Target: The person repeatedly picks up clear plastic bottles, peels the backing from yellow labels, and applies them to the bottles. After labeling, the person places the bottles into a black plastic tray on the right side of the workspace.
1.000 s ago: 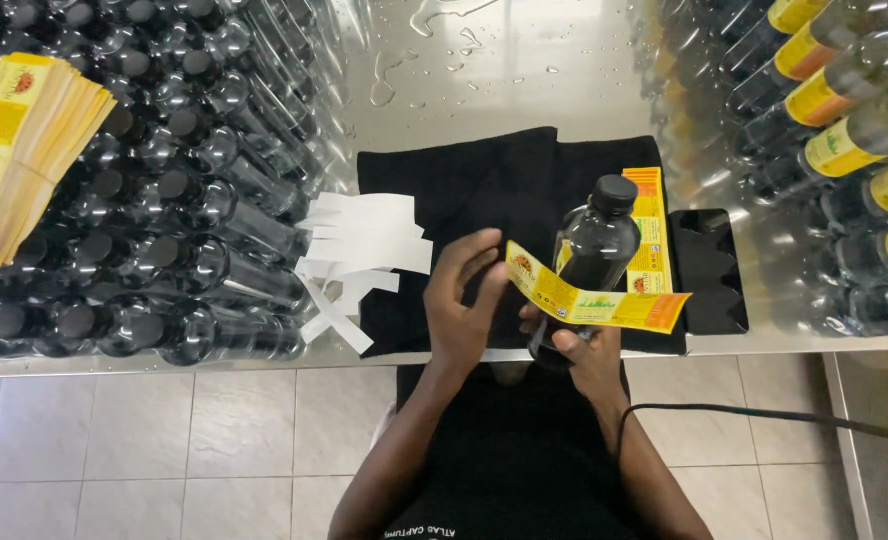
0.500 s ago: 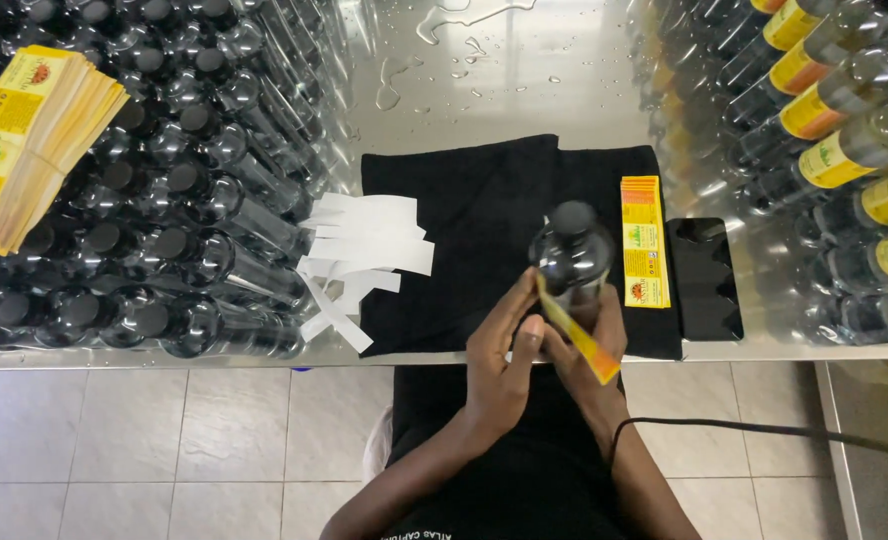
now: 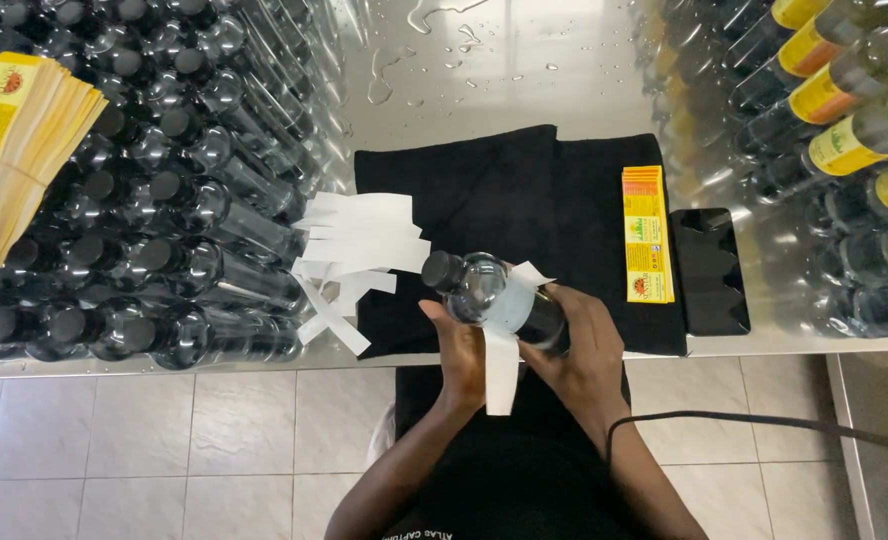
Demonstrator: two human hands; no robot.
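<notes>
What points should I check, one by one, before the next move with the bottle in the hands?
1. Bottle held by both hands: ok. The left hand and the right hand hold the clear bottle above the table edge.
2. Cap closed: ok. The black cap sits on the neck.
3. White strip fully off: not ok. It hangs down from the bottle between the hands.
4. Label flat, no wrinkles: cannot tell. The label side is turned away.
5. Next labels near: ok. The yellow label stack lies on the black cloth.
6. Used strips aside: ok. The white strip pile lies left of the cloth.
</notes>
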